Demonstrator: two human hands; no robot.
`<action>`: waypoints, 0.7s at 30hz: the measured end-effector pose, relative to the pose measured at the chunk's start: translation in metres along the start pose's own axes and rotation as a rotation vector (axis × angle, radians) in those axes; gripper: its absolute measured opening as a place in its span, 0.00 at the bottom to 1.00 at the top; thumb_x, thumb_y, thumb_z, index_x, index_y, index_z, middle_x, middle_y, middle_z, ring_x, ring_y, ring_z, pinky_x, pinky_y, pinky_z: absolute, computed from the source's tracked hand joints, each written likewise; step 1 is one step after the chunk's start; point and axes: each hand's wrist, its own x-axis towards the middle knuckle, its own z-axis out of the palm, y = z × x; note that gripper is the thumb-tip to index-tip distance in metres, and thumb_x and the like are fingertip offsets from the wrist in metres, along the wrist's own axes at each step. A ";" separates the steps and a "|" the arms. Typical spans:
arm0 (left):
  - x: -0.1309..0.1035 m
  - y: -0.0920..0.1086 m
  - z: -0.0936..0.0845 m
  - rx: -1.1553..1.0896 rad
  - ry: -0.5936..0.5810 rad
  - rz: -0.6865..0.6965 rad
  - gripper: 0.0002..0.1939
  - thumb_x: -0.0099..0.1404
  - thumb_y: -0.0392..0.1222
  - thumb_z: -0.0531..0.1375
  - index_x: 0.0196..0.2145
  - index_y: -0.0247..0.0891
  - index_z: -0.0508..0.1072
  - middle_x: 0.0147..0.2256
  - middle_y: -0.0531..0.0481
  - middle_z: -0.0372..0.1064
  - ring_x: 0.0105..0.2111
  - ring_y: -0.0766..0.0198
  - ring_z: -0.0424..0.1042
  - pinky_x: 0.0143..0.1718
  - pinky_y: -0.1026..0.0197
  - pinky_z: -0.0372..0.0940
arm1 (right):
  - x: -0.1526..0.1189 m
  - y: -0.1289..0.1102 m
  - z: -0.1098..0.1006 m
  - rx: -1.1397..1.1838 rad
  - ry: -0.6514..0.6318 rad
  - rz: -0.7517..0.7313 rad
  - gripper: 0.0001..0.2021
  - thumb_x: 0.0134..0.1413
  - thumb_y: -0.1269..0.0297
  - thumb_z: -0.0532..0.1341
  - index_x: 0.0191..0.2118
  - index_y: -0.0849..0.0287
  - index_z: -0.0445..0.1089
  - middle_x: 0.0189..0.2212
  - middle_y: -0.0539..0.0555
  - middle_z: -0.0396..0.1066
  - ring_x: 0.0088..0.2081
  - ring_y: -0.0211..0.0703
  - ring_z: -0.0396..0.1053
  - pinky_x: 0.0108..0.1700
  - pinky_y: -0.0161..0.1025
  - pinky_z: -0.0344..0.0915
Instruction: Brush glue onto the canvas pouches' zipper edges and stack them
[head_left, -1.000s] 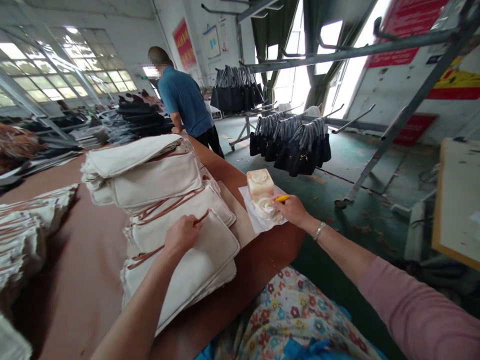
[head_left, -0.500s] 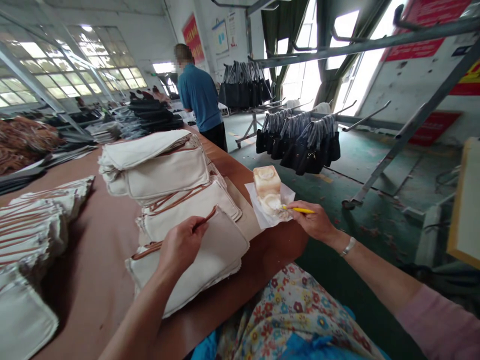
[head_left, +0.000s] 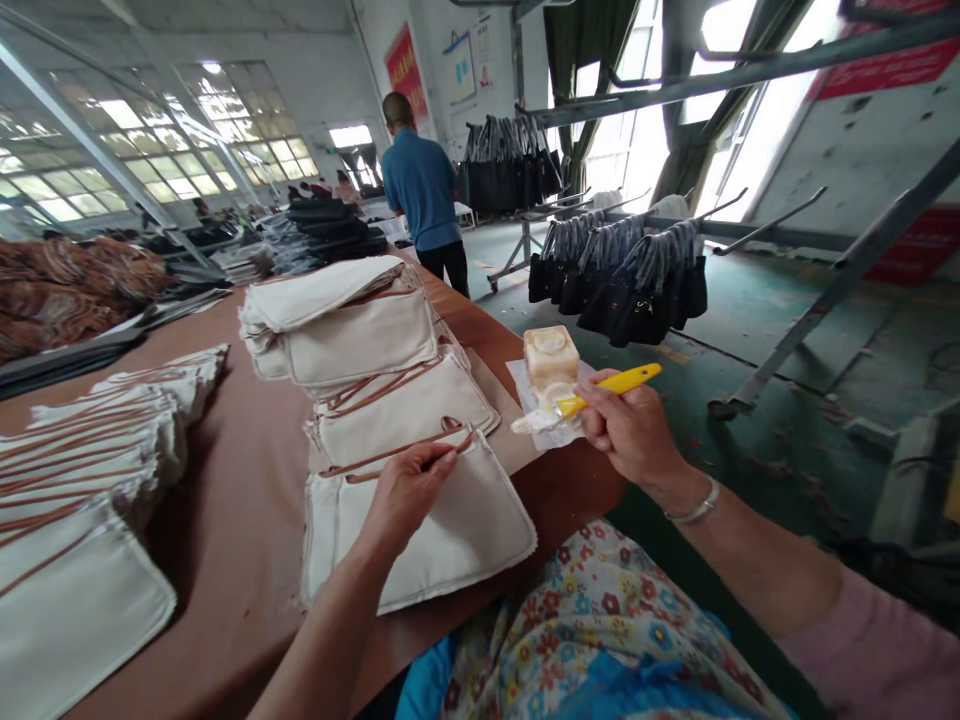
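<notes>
My left hand point(head_left: 411, 490) pinches the brown-trimmed top edge of a cream fabric piece point(head_left: 457, 535), which lies on the near pile. In my right hand point(head_left: 634, 430) is a yellow-handled brush point(head_left: 619, 382), its bristles coated in whitish paste and pointing left. Just behind the brush, a squarish translucent container point(head_left: 551, 357) stands on a white sheet point(head_left: 517, 375) at the table's right edge. More cream pieces point(head_left: 360, 335) are stacked behind the near pile.
The brown table point(head_left: 247, 590) also bears a row of cream pieces point(head_left: 90, 470) at left. A person in a blue shirt point(head_left: 420, 185) stands beyond it. Black bags point(head_left: 645, 300) hang from a metal rack point(head_left: 817, 300) at right.
The brush has lifted from the container area and swung left, its handle now tilted up. My left hand has shifted right, and the held piece lies flatter on the pile. The view has turned slightly.
</notes>
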 end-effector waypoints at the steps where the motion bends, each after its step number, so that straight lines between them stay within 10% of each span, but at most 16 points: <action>1: -0.002 0.001 0.001 0.009 -0.006 0.010 0.22 0.58 0.57 0.62 0.40 0.37 0.82 0.31 0.50 0.77 0.30 0.62 0.70 0.29 0.64 0.60 | -0.002 -0.003 0.012 0.031 -0.051 0.015 0.15 0.57 0.51 0.66 0.36 0.58 0.67 0.13 0.42 0.59 0.12 0.33 0.52 0.15 0.31 0.47; 7: -0.016 0.005 0.006 0.034 -0.003 0.098 0.18 0.59 0.53 0.62 0.38 0.38 0.82 0.35 0.48 0.79 0.36 0.58 0.74 0.36 0.62 0.65 | -0.001 0.001 0.050 -0.119 -0.206 -0.055 0.13 0.61 0.54 0.62 0.32 0.58 0.68 0.15 0.45 0.61 0.16 0.34 0.57 0.20 0.32 0.55; 21: -0.036 -0.003 0.011 0.096 0.039 0.255 0.12 0.62 0.50 0.63 0.36 0.40 0.81 0.33 0.49 0.74 0.33 0.62 0.72 0.34 0.63 0.64 | -0.005 -0.005 0.038 -0.271 -0.041 -0.209 0.12 0.61 0.54 0.61 0.34 0.58 0.69 0.16 0.46 0.62 0.19 0.38 0.61 0.25 0.35 0.60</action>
